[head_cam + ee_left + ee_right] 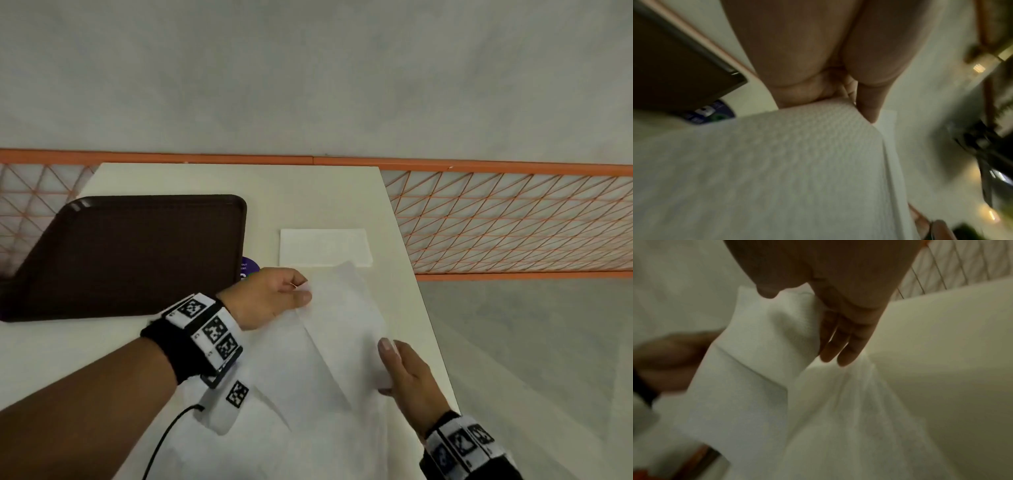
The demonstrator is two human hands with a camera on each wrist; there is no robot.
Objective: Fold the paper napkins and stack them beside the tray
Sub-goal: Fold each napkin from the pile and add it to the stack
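Left grip: left hand pinches the far left corner of the napkin between thumb and fingers; in the left wrist view the fingertips meet at the napkin's edge, though the contact itself is blurred.
Right grip: right hand holds the near right edge of the napkin, thumb on top; in the right wrist view the fingers lie under the napkin's raised fold.
Napkin: white, partly lifted off the table, a crease running across it; its near part merges with other white paper and the outline is hard to trace.
Folded napkin: flat on the table just beyond the held one, right of the tray, apart from it; its near edge is covered by the lifted sheet.
Tray: dark brown, on the table's left; its left side is cut off by the frame.
Sticker: purple, mostly hidden under the tray's right edge and behind the left hand; print unreadable.
Wrist bands: black-and-white marker bands on both wrists; a black cable leaves the left one and runs out of frame.
Fence: orange mesh beyond the table.
Blur: both wrist views are soft.
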